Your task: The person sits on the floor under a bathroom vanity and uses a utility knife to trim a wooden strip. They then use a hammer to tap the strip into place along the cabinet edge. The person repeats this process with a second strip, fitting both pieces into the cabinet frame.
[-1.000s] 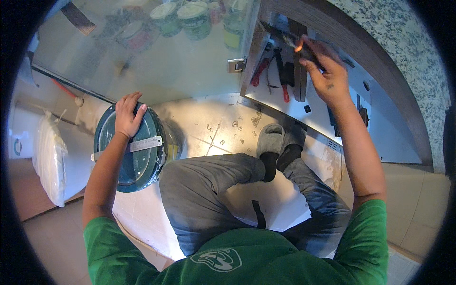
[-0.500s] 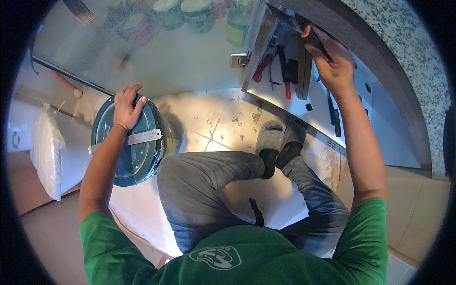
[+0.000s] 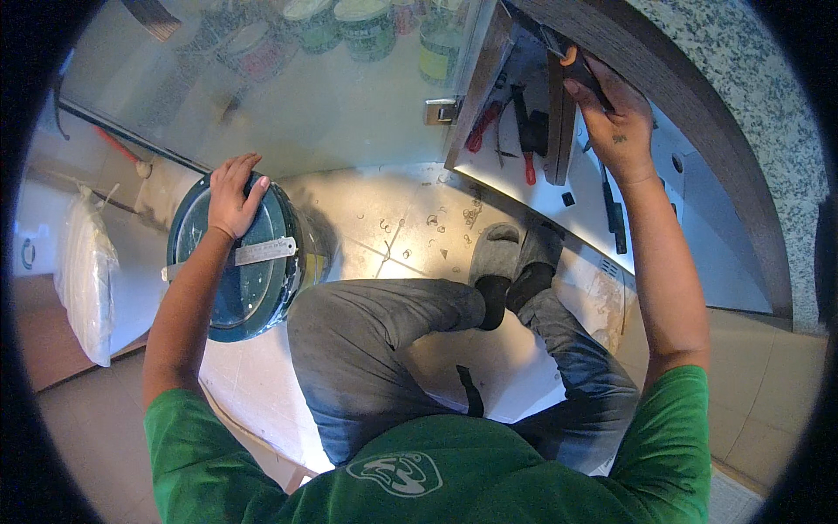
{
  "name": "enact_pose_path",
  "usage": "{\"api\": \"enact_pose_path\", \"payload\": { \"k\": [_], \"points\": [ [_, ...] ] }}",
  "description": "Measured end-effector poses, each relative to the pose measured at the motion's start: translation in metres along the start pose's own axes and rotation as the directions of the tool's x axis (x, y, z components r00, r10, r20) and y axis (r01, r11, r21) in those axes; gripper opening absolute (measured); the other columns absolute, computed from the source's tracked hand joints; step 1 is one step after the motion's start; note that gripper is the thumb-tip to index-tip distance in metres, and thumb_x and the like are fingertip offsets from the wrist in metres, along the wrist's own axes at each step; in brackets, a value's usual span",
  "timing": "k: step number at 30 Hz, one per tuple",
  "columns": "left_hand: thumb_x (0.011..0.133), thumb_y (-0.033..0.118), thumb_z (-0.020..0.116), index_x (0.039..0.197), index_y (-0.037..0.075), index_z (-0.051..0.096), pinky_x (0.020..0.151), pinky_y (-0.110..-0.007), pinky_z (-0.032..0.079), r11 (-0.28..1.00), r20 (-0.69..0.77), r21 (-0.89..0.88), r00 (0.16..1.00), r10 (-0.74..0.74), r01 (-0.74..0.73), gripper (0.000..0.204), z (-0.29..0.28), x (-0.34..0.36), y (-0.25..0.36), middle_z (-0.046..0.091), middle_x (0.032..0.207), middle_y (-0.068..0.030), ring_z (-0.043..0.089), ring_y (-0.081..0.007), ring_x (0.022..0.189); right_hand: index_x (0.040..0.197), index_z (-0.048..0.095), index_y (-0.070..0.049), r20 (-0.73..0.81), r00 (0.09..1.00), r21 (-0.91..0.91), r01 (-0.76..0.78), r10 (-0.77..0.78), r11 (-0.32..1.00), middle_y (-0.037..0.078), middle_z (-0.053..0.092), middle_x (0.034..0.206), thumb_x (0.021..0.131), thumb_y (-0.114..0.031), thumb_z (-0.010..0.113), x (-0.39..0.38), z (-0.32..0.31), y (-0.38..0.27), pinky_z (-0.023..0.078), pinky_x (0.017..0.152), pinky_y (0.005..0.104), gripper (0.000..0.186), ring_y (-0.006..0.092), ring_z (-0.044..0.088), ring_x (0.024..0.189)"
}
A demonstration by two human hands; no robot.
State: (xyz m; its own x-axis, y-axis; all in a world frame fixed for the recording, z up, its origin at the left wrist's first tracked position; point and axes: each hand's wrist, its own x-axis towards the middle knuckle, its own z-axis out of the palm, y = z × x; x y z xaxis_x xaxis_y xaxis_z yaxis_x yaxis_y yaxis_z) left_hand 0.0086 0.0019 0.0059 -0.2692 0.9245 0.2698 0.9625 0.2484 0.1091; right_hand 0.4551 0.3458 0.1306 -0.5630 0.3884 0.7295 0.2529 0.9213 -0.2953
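Observation:
My left hand (image 3: 234, 196) rests flat on the lid of a dark teal bucket (image 3: 262, 310) beside my left knee, fingers stretched toward its far rim. A steel ruler (image 3: 266, 249) lies across that lid. At the upper right, my right hand (image 3: 615, 122) grips a black-and-orange handled tool (image 3: 574, 63), its metal end just under the cabinet's dark wooden frame (image 3: 655, 79). Below that hand, inside the cabinet, lie red-handled tools (image 3: 530, 164), black tools (image 3: 617, 223) and a small black piece (image 3: 568, 199).
Frosted glass (image 3: 349, 113) spans the upper left, with tubs showing through. A speckled countertop (image 3: 746, 79) curves along the right. A wrapped white bundle (image 3: 92, 279) stands at far left. My crossed legs (image 3: 375, 349) and sandals (image 3: 497, 253) lie over the tiled floor (image 3: 393, 218) with scattered small rings.
My right hand with the tool has moved up and slightly right, closer to the frame. My left hand and the bucket appear slightly higher and further left in the picture.

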Motion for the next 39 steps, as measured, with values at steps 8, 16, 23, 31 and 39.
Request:
{"api": "enact_pose_path", "payload": {
  "k": [8,16,23,31,39],
  "points": [
    [0.096,0.042,0.056,0.134,0.007,0.060,0.112,-0.047,0.033,1.000,-0.001,-0.008,1.000,0.005,-0.005,0.052,-0.002,0.000,0.000,0.061,0.138,-0.0147,0.050,-0.0359,0.131,0.135,0.065,-0.013,0.117,0.993,-0.018,-0.011,0.013,1.000,0.016,0.069,0.124,0.092,-0.015,0.071,-0.007,-0.003,-0.006,0.049,0.101,0.0377,0.044,0.0337,0.066,0.115],
    [0.097,0.041,0.056,0.133,0.007,0.061,0.112,-0.048,0.034,0.996,0.020,0.045,0.997,0.080,-0.081,0.050,-0.001,-0.004,-0.005,0.060,0.138,-0.0144,0.051,-0.0357,0.130,0.135,0.064,-0.003,0.571,0.715,0.260,-0.624,0.404,0.736,0.014,0.070,0.122,0.096,-0.029,0.070,-0.078,-0.048,-0.060,0.048,0.102,0.0357,0.047,0.0229,0.064,0.113],
    [0.093,0.033,0.070,0.118,0.008,0.069,0.103,-0.046,0.042,0.968,-0.235,-0.002,0.941,0.242,-0.250,0.035,-0.039,0.051,0.076,0.068,0.121,-0.0115,0.059,-0.0332,0.117,0.125,0.061,-0.004,0.800,0.103,0.400,-0.826,0.592,-0.397,0.011,0.071,0.101,0.103,-0.018,0.059,-0.257,-0.088,-0.157,0.060,0.075,0.0368,0.026,0.0209,0.070,0.082],
    [0.091,0.058,0.065,0.084,0.008,0.075,0.075,-0.046,0.055,0.981,-0.255,-0.141,0.962,0.093,-0.132,0.052,-0.112,0.170,0.289,0.073,0.083,-0.0155,0.071,-0.0352,0.079,0.114,0.061,-0.005,0.587,-0.112,0.528,-0.698,0.802,-0.484,0.010,0.069,0.093,0.105,-0.019,0.055,-0.376,-0.102,-0.172,0.059,0.071,0.0368,0.018,0.0217,0.068,0.080],
    [0.093,0.053,0.060,0.083,0.008,0.076,0.078,-0.047,0.057,0.996,-0.192,-0.084,0.981,-0.039,0.023,0.048,-0.109,0.201,0.317,0.074,0.083,-0.0168,0.073,-0.0361,0.080,0.107,0.060,-0.007,0.515,0.004,0.571,-0.748,0.857,-0.339,0.005,0.065,0.086,0.104,-0.020,0.057,-0.411,-0.085,-0.146,0.053,0.058,0.0303,0.014,0.0156,0.063,0.068]
  ]
}}
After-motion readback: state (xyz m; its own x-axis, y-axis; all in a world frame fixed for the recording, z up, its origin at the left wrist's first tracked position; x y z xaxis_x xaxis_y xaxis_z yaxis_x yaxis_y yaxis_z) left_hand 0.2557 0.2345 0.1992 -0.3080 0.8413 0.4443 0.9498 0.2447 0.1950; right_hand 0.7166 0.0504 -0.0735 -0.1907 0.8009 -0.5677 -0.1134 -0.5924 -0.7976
